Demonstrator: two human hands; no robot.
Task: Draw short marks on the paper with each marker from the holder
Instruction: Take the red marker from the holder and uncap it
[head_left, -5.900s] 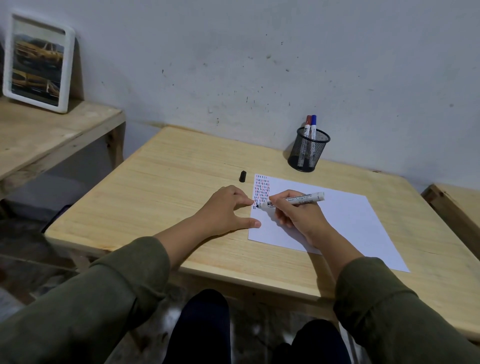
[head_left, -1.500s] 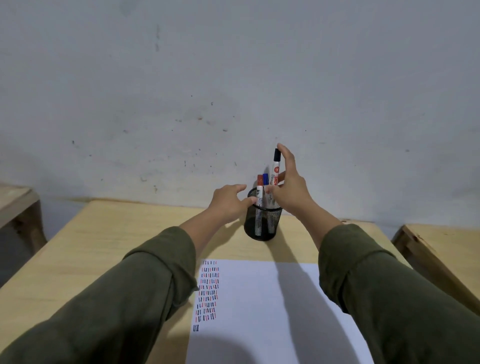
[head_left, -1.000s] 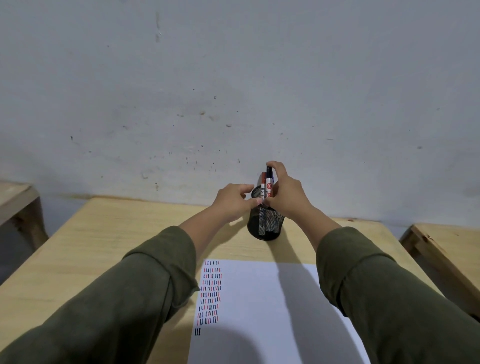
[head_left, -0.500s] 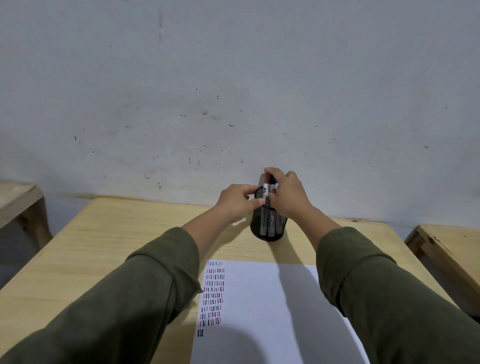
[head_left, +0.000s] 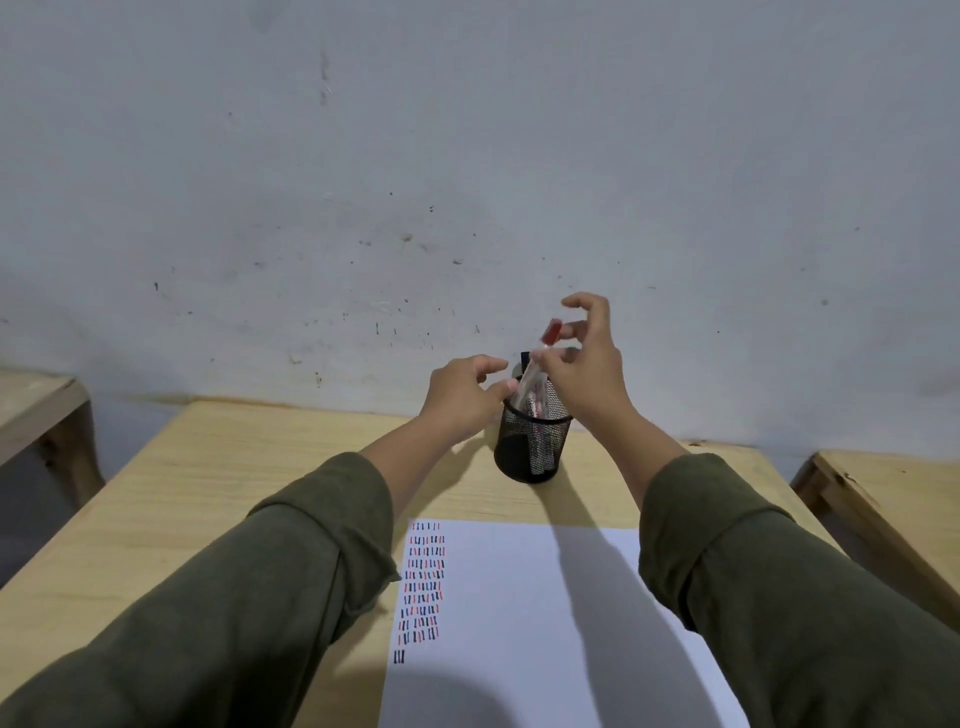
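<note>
A black mesh holder (head_left: 530, 449) stands on the wooden table (head_left: 218, 483) near the wall, with markers inside. My right hand (head_left: 587, 364) pinches a red-capped marker (head_left: 543, 358) and has it tilted, part way out of the holder. Just behind it a dark marker cap (head_left: 525, 358) pokes up. My left hand (head_left: 465, 389) touches the holder's left rim with its fingertips. White paper (head_left: 545, 623) lies in front of the holder, with rows of short red, blue and black marks (head_left: 423, 587) down its left side.
A grey wall rises straight behind the table. A second wooden surface (head_left: 36, 405) stands at the left, and another wooden edge (head_left: 883, 499) at the right. My green sleeves cover the lower part of the view.
The black marker went down into the holder. My right hand has since taken hold of the red-capped marker and lifted it, tilted, part way out. My left hand stays at the rim.
</note>
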